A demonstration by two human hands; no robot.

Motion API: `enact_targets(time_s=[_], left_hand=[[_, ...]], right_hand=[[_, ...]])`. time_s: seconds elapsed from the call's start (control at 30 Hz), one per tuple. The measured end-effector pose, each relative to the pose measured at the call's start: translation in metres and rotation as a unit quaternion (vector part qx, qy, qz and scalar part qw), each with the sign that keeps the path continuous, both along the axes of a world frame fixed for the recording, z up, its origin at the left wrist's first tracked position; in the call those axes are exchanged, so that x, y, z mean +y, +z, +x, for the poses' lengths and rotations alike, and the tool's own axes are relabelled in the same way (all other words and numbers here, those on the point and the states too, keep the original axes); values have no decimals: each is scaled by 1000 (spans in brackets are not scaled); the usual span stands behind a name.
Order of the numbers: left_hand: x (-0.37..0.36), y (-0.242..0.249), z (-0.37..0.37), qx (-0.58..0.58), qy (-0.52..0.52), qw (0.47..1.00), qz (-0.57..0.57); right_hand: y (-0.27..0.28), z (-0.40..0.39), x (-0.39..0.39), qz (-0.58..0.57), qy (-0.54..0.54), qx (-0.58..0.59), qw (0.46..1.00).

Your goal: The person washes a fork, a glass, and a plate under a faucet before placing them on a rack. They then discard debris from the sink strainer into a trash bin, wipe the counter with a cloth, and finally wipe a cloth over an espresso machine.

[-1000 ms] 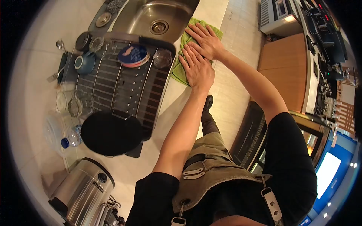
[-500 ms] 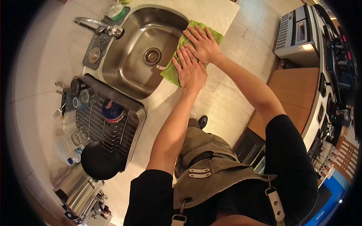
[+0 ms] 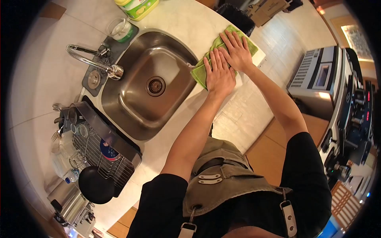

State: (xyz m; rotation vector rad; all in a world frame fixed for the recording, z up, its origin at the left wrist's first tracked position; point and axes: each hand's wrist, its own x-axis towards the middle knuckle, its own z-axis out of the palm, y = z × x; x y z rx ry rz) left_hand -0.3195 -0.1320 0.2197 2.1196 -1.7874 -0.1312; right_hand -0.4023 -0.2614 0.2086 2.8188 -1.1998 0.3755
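A green cloth [image 3: 198, 73] lies on the white countertop [image 3: 186, 22] at the right rim of the steel sink [image 3: 139, 107]. My left hand [image 3: 219, 74] presses flat on the cloth, fingers together and extended. Beside it, my right hand [image 3: 237, 50] also lies flat on the cloth, fingers spread slightly. Both palms cover most of the cloth; only its edges show.
A faucet [image 3: 93, 63] arches over the sink's left side. A dish rack [image 3: 97, 148] with a blue plate, glasses and a black pan [image 3: 95, 184] stands lower left. A yellow-green bottle [image 3: 137, 6] and a jar [image 3: 121, 28] sit behind the sink. Appliances stand at right.
Both hands have slid the cloth along the counter edge, away from the dish rack and past the sink to its far right corner. The view has shifted with them.
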Motion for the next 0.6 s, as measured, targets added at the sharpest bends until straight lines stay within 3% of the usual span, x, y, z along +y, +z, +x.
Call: enact_targets(time_s=[0.6], left_hand=[[-130,-13,138,-46,95,994,14]], right_hand=[[-6,159,-141,39,61,19,997]])
